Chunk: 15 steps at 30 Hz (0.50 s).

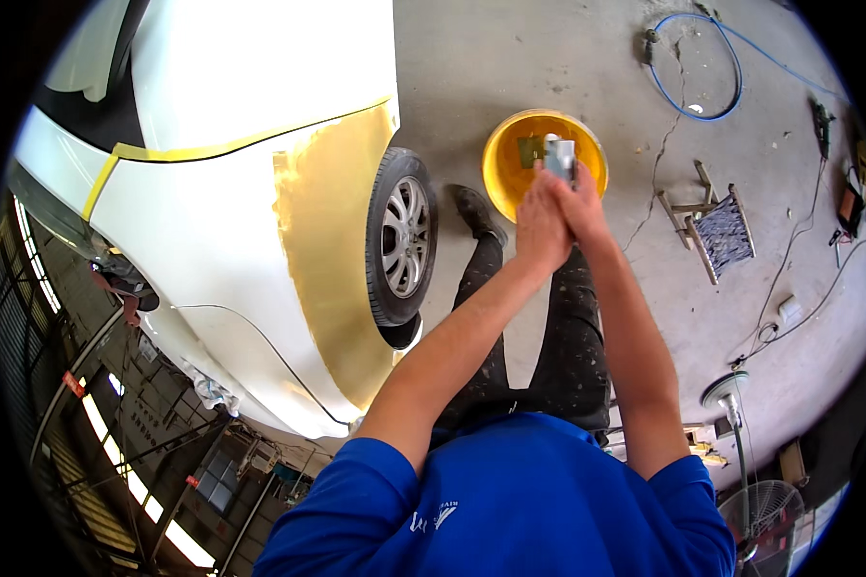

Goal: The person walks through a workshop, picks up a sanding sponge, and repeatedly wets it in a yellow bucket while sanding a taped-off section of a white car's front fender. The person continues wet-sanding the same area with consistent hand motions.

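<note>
A grey block (561, 157) is being clasped by the left hand (543, 225) and right hand (584, 205), pressed together — its length being pointed forward; the yellow bucket (497, 165) is being overhung.

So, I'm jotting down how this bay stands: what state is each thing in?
Left hand: closed on the grey block
Right hand: closed on it too, against the left
Grey block: held up at the yellow bucket
Yellow bucket: upright, open-topped
Greenish piece: inside the bucket
Yellow tape: stuck on the car
Wheel: fitted
Blue hose: looped
Stool: unoccupied
Fan: running or not, unclear
</note>
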Available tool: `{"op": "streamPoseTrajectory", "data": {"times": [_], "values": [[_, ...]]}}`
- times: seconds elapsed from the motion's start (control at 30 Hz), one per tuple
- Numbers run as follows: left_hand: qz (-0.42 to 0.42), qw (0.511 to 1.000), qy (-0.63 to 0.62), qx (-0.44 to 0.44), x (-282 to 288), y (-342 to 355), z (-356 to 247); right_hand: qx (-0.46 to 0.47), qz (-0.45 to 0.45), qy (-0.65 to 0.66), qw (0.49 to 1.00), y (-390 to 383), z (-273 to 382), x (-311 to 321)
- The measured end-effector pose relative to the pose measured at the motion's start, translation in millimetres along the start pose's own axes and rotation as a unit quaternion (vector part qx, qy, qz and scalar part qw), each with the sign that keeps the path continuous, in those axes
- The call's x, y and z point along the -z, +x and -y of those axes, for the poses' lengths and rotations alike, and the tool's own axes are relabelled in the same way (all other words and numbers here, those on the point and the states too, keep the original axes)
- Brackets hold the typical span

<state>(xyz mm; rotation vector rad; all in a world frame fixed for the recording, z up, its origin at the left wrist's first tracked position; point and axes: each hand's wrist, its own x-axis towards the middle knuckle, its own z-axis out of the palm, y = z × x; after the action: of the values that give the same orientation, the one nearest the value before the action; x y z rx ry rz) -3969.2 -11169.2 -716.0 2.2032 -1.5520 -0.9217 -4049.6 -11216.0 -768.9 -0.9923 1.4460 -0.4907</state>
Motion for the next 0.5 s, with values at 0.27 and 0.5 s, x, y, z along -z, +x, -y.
{"op": "streamPoseTrajectory", "data": {"times": [0.27,0.5], "values": [[0.02,0.992,0.001,-0.127,216,-3,53,-0.153,0.084,0.319,0.931,-27,9,6],[-0.167,0.832,0.446,-0.284,491,36,128,-0.166,0.123,0.491,0.847,-41,38,-11]]}}
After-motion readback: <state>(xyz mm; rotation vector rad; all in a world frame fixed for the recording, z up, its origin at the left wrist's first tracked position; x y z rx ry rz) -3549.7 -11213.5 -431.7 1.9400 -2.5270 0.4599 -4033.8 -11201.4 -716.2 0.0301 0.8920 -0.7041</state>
